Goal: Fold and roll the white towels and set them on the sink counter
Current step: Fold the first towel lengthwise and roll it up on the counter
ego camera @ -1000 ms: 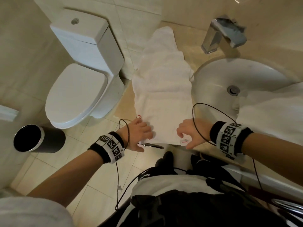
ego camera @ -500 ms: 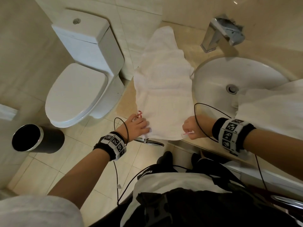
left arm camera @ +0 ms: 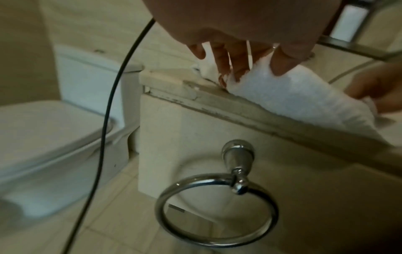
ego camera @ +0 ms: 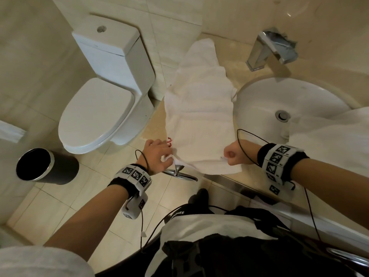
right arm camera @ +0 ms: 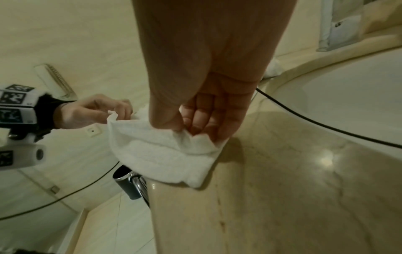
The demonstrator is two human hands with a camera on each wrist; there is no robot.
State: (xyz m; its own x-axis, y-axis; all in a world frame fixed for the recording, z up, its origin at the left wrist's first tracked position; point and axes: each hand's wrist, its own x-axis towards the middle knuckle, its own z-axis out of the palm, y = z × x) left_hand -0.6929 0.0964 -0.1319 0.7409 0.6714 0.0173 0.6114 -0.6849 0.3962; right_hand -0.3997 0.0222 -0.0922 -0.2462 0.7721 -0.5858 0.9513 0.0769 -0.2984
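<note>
A white towel point(ego camera: 201, 108) lies lengthwise on the beige sink counter point(ego camera: 257, 176), left of the basin point(ego camera: 265, 100). Its near end hangs slightly over the counter's front edge. My left hand point(ego camera: 159, 155) pinches the near left corner, lifted a little off the counter. My right hand point(ego camera: 232, 155) grips the near right corner in curled fingers. In the right wrist view the right hand point(right arm camera: 195, 127) bunches the towel point(right arm camera: 156, 154) edge. In the left wrist view the fingers point(left arm camera: 234, 60) hold the towel point(left arm camera: 293, 96) at the counter edge. A second white towel point(ego camera: 335, 140) lies over the basin's right side.
A chrome faucet point(ego camera: 267, 48) stands behind the basin. A chrome towel ring point(left arm camera: 217, 209) hangs on the counter's front, just below my left hand. A white toilet point(ego camera: 103, 96) and a black bin point(ego camera: 44, 166) stand on the tiled floor to the left.
Both hands closed on the towel's near corners and moved slightly away from me, lifting the near edge. The near hem now curls up off the counter.
</note>
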